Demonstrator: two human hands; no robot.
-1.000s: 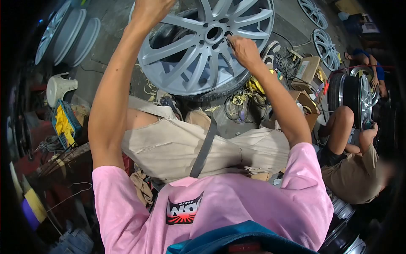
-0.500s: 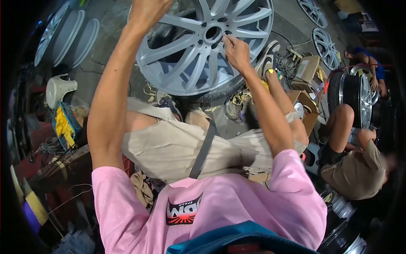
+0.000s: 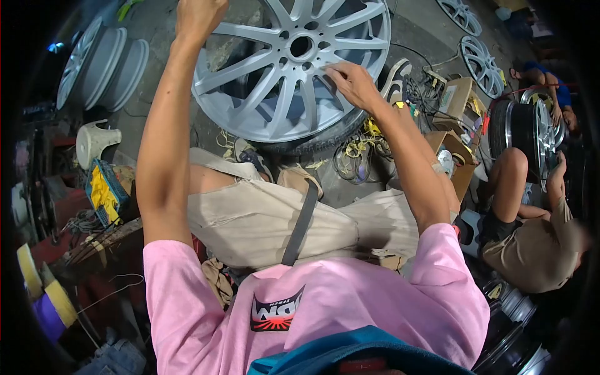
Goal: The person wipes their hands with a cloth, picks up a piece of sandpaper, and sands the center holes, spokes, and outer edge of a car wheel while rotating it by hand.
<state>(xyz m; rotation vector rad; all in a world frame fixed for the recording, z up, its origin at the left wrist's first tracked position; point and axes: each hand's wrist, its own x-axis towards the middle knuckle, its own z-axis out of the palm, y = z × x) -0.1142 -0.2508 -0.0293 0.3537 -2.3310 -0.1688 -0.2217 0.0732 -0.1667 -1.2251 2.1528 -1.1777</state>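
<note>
A grey multi-spoke wheel rim [image 3: 269, 81] lies face up in front of me, on a black tyre [image 3: 331, 139] that shows beneath its near edge. My right hand [image 3: 355, 86] is over the spokes, just right of the hub hole, with its fingertips bent together at a spoke. Whatever is between those fingers is too small or hidden to make out. My left hand [image 3: 203, 14] is beside the rim's far left edge, at the top of the view. Its fingers are cut off by the frame, so their grip does not show.
Grey rims [image 3: 103, 65] stand at the left near a white stool [image 3: 97, 144] and a blue basket [image 3: 107, 194]. Cardboard boxes [image 3: 451, 103] and cables are at the right. Beyond them a co-worker [image 3: 531, 250] sits by a wheel [image 3: 528, 134]. Another person [image 3: 544, 87] is farther back.
My right hand has moved from the holes by the hub to a spoke right of it. The rim sits slightly higher and farther left in view. My left hand has shifted left.
</note>
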